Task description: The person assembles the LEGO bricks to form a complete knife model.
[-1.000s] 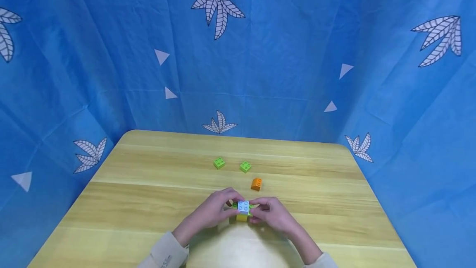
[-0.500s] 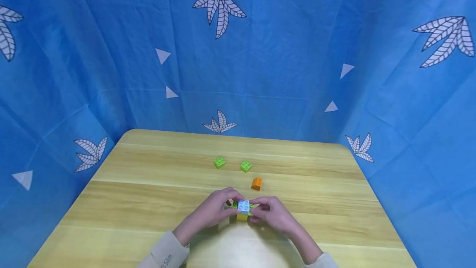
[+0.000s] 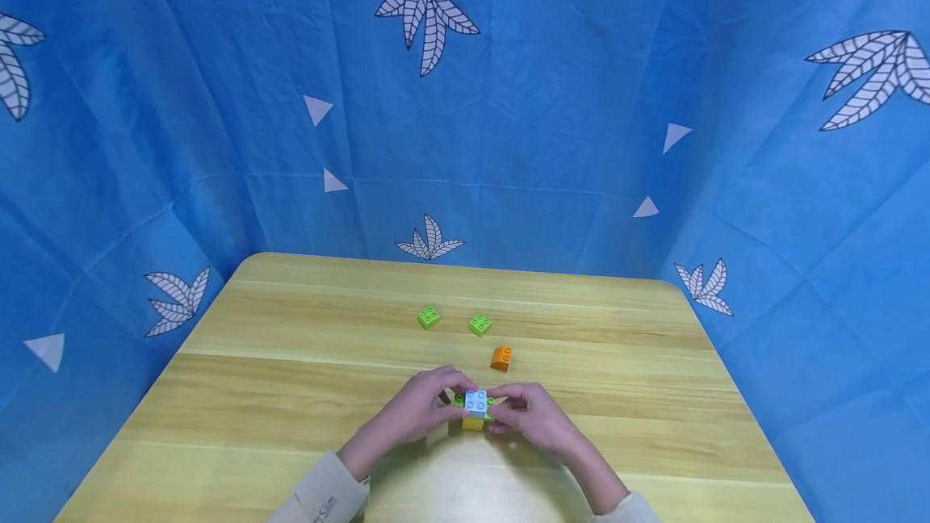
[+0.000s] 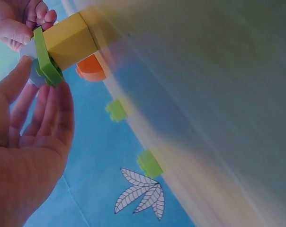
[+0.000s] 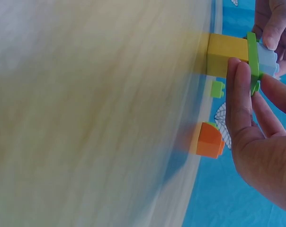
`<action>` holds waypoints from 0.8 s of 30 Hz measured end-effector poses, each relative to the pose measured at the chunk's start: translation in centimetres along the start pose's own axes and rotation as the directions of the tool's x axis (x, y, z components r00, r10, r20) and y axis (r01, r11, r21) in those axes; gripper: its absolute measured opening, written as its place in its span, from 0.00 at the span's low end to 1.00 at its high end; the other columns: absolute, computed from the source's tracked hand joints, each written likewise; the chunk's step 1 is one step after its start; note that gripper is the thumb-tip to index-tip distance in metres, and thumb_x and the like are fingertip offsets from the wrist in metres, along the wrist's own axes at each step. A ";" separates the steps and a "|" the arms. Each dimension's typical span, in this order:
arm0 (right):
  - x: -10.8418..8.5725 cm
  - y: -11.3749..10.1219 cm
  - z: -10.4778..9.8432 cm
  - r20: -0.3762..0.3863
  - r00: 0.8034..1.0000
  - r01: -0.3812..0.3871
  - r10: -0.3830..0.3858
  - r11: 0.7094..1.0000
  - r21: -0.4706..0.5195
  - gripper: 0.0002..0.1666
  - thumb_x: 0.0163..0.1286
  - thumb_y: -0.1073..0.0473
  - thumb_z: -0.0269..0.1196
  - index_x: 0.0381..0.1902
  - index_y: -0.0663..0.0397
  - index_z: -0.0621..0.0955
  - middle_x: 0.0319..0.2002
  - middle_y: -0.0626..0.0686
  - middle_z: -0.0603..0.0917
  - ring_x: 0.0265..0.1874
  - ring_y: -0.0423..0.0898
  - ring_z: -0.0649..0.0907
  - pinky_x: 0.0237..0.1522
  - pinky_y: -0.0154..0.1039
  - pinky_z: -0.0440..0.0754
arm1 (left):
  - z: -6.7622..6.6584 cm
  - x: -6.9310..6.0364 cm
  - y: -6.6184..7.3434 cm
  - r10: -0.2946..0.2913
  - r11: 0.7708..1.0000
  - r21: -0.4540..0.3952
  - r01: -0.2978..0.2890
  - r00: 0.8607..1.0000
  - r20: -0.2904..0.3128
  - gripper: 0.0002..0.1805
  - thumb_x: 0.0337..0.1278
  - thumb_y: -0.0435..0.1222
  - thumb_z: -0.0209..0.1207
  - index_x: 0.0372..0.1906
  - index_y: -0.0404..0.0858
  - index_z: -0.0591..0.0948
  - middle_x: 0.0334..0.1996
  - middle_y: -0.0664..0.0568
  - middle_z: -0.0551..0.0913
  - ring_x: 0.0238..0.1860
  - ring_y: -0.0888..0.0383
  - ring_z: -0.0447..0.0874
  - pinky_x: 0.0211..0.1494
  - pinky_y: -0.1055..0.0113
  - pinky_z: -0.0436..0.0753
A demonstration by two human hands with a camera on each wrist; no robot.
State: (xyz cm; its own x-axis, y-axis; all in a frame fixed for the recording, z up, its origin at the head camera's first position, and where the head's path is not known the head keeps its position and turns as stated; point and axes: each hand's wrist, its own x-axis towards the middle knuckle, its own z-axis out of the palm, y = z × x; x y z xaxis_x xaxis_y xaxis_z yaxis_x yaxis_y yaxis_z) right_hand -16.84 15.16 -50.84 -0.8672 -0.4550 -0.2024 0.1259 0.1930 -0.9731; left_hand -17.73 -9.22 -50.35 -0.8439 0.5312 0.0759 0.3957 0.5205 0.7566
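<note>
In front of the person stands a small stack of toy building bricks. A yellow block [image 4: 69, 40] is its base, a thin green brick [image 4: 47, 59] lies across that, and a light blue brick [image 3: 475, 402] with studs tops it. From the left side, the left hand [image 3: 417, 410] pinches the light blue brick between thumb and fingers. On the opposite side the right hand [image 3: 534, 418] grips the stack at the green brick's end. Some of its fingers lie against the yellow block in the right wrist view. Fingertips partly hide the green brick's ends.
Behind the stack lies an orange brick with a curved side [image 3: 501, 359]. Farther back are two loose bright green bricks, one at left [image 3: 429, 317] and another at right [image 3: 479, 324]. The wooden table [image 3: 291, 329] is bordered by a blue patterned curtain [image 3: 552, 103].
</note>
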 end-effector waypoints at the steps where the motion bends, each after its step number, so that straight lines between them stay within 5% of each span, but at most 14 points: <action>1: 0.0 0.0 0.0 0.000 1.000 0.001 -0.001 1.000 -0.001 0.26 0.72 0.66 0.65 0.64 0.73 0.76 0.44 0.63 0.87 0.41 0.56 0.90 0.48 0.43 0.90 | 0.0 0.0 0.0 0.001 1.000 0.000 -0.001 1.000 -0.001 0.16 0.61 0.36 0.70 0.54 0.48 0.85 0.46 0.60 0.84 0.50 0.57 0.85 0.48 0.75 0.84; 10: -0.2 -0.2 0.0 -0.003 1.000 -0.001 0.001 1.000 -0.012 0.26 0.72 0.66 0.66 0.64 0.73 0.76 0.43 0.62 0.88 0.41 0.56 0.90 0.48 0.42 0.90 | 0.0 0.0 0.0 -0.001 1.000 -0.012 0.001 1.000 -0.003 0.17 0.60 0.37 0.71 0.53 0.49 0.86 0.46 0.61 0.85 0.49 0.63 0.83 0.48 0.75 0.84; 24: -0.3 -0.4 0.2 -0.009 1.000 0.007 -0.007 1.000 -0.018 0.26 0.72 0.66 0.65 0.64 0.74 0.76 0.44 0.65 0.87 0.40 0.57 0.90 0.47 0.44 0.90 | 0.1 -0.2 0.1 -0.002 1.000 -0.009 0.002 1.000 -0.008 0.17 0.61 0.35 0.70 0.54 0.48 0.85 0.48 0.58 0.85 0.51 0.57 0.85 0.48 0.75 0.84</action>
State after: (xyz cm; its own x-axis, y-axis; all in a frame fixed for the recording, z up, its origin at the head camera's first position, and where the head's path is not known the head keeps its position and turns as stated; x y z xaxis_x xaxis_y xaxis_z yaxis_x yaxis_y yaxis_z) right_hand -16.53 15.04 -50.42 -0.8725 -0.4484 -0.1942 0.1107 0.2056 -0.9724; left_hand -17.45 -9.20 -50.37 -0.8478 0.5243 0.0794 0.3904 0.5157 0.7626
